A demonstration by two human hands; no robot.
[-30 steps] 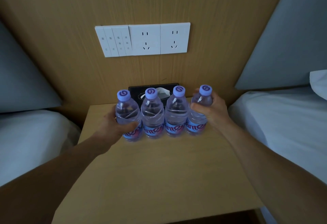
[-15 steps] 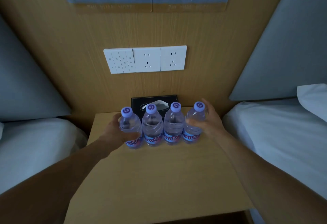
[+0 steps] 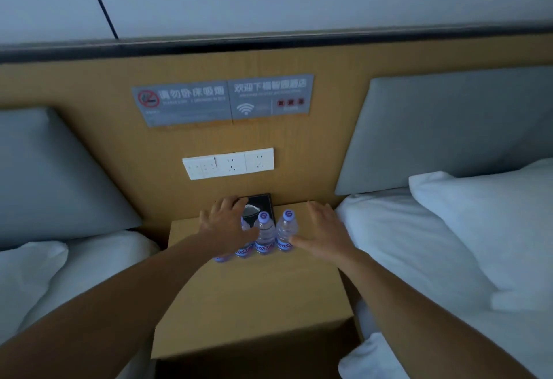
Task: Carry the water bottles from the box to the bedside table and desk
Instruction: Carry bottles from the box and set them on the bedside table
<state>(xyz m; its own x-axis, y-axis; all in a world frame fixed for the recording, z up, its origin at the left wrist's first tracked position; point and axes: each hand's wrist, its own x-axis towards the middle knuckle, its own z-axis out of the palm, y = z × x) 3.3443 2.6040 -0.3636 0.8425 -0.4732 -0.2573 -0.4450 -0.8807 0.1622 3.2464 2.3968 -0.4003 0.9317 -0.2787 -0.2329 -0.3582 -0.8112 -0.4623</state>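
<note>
Your left hand [image 3: 227,224] is hovering released, fingers spread, covering the left end of the row of water bottles [image 3: 264,236]. Your right hand [image 3: 324,233] is also spreading open, just beside the rightmost bottle. The bottles are standing upright near the back edge of the bedside table [image 3: 254,295], in front of the tissue box [image 3: 261,202].

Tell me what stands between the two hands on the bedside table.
Head view: the water bottles stand in a row between left hand and right hand, leftmost ones partly covered.
</note>
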